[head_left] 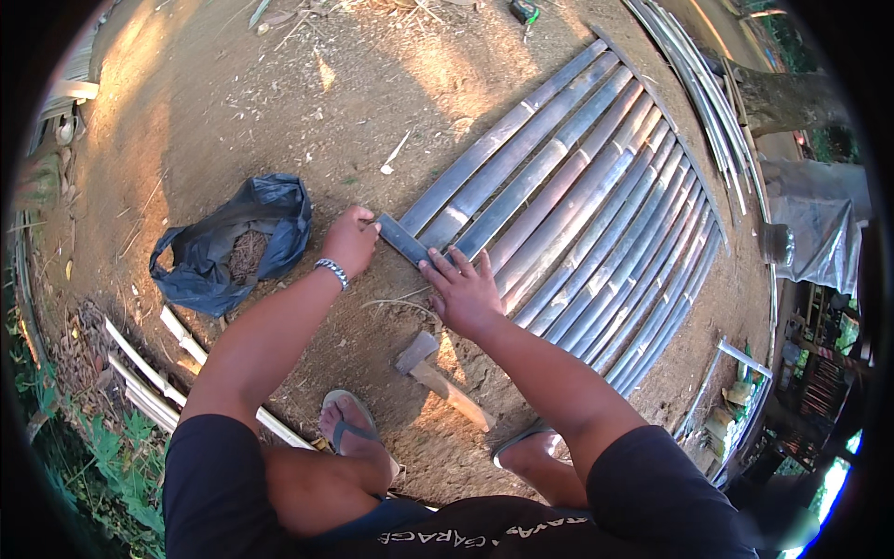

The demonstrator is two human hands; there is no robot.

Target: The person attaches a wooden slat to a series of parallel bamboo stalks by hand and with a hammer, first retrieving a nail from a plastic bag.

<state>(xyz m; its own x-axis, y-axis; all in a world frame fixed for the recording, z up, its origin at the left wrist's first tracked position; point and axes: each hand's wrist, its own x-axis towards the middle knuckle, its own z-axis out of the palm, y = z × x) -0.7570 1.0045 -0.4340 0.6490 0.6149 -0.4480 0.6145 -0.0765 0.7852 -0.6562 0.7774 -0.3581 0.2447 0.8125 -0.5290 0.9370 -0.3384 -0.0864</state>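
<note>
A panel of split bamboo slats (568,191) lies on the ground, its slats side by side with narrow gaps. A dark bamboo crosspiece (402,239) runs across their near left ends. My left hand (352,240) is closed in a pinch at the outer end of that crosspiece; what its fingertips hold is too small to make out. My right hand (463,291) lies on the slat ends with fingers spread, fingertips touching the crosspiece. Between my feet rests a hammer (445,382) with a grey head and a wooden handle.
A black plastic bag (296,219) with brown bits inside stands left of my left hand. Pale poles (149,368) lie at the lower left, and long bamboo strips (698,84) beyond the panel. A small black and green tape measure (524,11) sits at the far edge.
</note>
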